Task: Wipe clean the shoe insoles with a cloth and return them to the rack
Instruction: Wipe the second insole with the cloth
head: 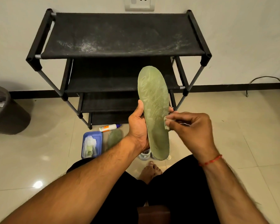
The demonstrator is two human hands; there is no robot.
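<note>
My left hand (138,125) grips a green mesh insole (153,101) at its middle, toe end pointing up in front of the black shoe rack (120,36). My right hand (191,126) pinches a small pale cloth (166,125) against the insole's right edge. A second green insole (114,139) lies flat on the floor below the rack, partly hidden by my left forearm.
A blue tray (100,135) with crumpled wipes sits on the floor left of the second insole. A white glue bottle (110,127) lies by the rack's foot. A dark bin (5,110) stands far left. Pale shoes (145,155) lie below the insole, near my bare foot (150,171).
</note>
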